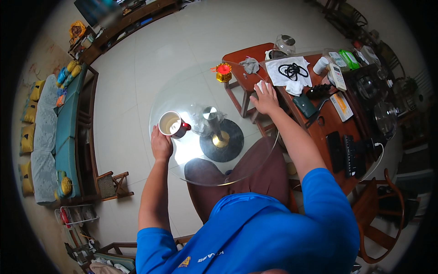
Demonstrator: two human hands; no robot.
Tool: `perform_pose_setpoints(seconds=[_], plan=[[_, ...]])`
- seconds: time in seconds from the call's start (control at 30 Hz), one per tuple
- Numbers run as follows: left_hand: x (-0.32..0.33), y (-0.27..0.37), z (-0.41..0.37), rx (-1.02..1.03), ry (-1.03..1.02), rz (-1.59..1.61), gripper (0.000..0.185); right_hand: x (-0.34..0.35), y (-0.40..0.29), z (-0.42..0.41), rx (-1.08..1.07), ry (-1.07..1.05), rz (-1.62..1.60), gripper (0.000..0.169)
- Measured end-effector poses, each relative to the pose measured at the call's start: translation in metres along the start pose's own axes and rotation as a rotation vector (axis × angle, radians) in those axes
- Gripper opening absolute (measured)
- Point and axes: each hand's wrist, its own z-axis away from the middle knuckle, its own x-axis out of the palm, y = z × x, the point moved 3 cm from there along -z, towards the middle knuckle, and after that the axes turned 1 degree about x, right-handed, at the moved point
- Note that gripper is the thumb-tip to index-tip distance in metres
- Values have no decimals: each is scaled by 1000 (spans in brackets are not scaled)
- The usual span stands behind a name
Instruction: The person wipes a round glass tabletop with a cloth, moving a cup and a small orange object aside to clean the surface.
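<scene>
A round glass tabletop (178,85) lies in front of me, on a metal post (215,128) with a dark round base. At its left side, my left hand (162,145) is around the near-left side of an enamel-look mug (171,125). The mug has a pale inside, and its red handle points right. My right hand (267,101) is spread over a white cloth or tissue (262,86) at the right edge of the glass, pressing it down. Near the far right edge stands a gold candle holder (224,73) with a red top.
A wooden desk (321,128) at my right holds a black bead string (293,71) on white paper, a green wallet (304,106) and a remote control (337,77). A red-brown stool (243,77) bears a grey cloth (250,65). Left stands a teal sofa (65,157).
</scene>
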Motion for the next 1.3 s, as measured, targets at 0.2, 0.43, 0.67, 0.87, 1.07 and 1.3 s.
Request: perform_pose_setpoints(seconds=[0.2,0.43,0.67,0.87,1.07,1.3], plan=[[0,-2,1,-13,-15,-34,34,8,-1,8,-59,52,-46,69],[10,-10,2,-2,-12,-36,35,7,-23,102,-249,120,-73,69],[18,-19,6,-40,-45,-19,39,-1,-65,211,-361,31,-194,69],[23,-24,8,72,211,122,35,-1,-60,212,-271,60,-153,56],[0,-25,43,-58,326,295,32,8,-28,140,-67,206,-106,47],[17,21,143,-739,305,374,59,20,21,61,101,384,-443,24]])
